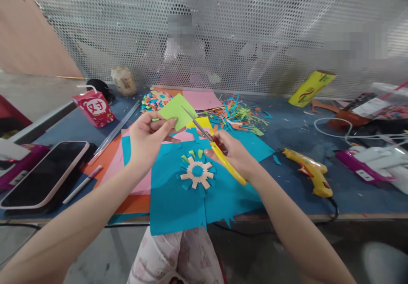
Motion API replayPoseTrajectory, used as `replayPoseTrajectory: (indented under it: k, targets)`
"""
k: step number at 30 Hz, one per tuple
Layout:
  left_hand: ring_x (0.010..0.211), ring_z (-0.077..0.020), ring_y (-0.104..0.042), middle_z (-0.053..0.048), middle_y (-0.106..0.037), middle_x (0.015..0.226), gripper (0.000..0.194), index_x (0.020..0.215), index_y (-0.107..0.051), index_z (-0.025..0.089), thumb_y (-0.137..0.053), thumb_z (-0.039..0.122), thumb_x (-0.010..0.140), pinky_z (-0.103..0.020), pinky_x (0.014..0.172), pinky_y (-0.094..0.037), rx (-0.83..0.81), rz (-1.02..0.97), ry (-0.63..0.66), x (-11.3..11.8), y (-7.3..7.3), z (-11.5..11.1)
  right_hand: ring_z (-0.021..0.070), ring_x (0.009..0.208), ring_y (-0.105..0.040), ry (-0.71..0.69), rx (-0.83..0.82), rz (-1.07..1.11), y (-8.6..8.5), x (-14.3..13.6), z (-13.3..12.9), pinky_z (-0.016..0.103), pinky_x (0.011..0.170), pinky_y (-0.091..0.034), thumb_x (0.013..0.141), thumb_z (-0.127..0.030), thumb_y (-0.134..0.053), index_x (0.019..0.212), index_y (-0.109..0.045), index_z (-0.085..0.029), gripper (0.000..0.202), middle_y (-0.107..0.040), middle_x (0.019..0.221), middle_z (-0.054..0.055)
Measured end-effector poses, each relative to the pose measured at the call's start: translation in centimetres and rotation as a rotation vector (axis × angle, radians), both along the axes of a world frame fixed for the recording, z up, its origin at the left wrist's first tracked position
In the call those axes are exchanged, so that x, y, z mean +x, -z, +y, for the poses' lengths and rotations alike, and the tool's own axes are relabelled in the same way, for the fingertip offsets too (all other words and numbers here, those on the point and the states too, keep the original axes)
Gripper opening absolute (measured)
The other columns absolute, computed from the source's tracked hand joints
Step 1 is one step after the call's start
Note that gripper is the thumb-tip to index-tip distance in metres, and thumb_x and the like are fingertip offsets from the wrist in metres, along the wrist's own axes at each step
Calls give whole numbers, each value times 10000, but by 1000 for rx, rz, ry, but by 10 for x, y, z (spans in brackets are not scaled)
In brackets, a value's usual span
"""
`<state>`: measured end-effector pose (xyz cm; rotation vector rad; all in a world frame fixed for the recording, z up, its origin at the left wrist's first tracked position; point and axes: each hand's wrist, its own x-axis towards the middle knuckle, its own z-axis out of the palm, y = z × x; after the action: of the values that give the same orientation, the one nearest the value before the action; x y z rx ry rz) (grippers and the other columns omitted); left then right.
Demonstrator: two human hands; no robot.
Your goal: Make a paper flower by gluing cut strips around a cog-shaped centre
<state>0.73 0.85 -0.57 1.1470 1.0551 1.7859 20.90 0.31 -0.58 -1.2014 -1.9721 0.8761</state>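
Between the thumb and fingers of my left hand (151, 133) is a piece of light green paper (178, 113), held up over the table. My right hand (234, 150) is closed around yellow-handled scissors (225, 160), whose blades point up and left in front of the green paper's right side. I cannot tell whether the blades touch it. Below both hands, a flower-like ring of pale and blue strips (197, 171), with a few green ones, lies on blue paper (172, 207). Yellow paper (205, 122) lies just behind the blades.
Paper scraps (239, 112) and a colourful paper piece (156, 100) lie at the back. To the right is a yellow glue gun (307, 169) with a cord. A phone (46, 175), a red drink carton (94, 107) and clear sticks (114, 132) lie left. A perforated metal screen (134, 29) stands behind.
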Motion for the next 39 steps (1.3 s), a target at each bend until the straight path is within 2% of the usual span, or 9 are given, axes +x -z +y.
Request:
replayPoseTrajectory:
  k: [8,14,24,27,32,39]
  targets:
    - [557,-194,-692,29,-646,558,296,724,-531,201,-804,246,619,-239,392,-549,-9,31,-38,1,-2,-3,135,619,-482,20,18,-22,1,3,-1,287,537,-412,699,-614,-615,767,-395,-241,438,-530,764,4]
    - [606,-223,-711,13,-654,578,285,728,-532,198,-793,258,630,-246,397,-551,-8,47,-18,1,-3,-4,152,622,-486,41,33,-47,0,4,-2,294,524,-393,703,-608,-621,772,-378,-251,437,-503,716,-4]
    - [554,-186,-695,34,-656,567,306,717,-538,200,-806,287,597,-218,386,-537,-13,44,-23,1,-3,-4,155,624,-505,36,8,-49,2,6,-2,276,529,-355,693,-645,-617,765,-337,-253,487,-514,691,-19]
    - [546,-181,-691,36,-650,560,307,722,-542,198,-807,289,598,-220,393,-543,-15,44,-26,1,-3,-4,144,573,-469,35,4,-49,2,7,-3,274,512,-320,695,-634,-630,751,-332,-255,485,-478,626,-35]
    - [539,-193,-693,26,-660,561,302,717,-549,187,-803,289,589,-229,384,-544,-12,33,-12,0,-4,-5,101,484,-322,59,-2,-82,2,7,-3,258,479,-259,691,-629,-634,710,-320,-252,491,-352,523,-81]
    - [528,-190,-691,24,-661,552,289,699,-549,182,-800,270,586,-217,381,-535,-44,74,32,2,-4,-7,117,586,-419,34,-15,-80,6,6,-1,257,533,-312,692,-647,-603,765,-350,-236,488,-462,676,-36]
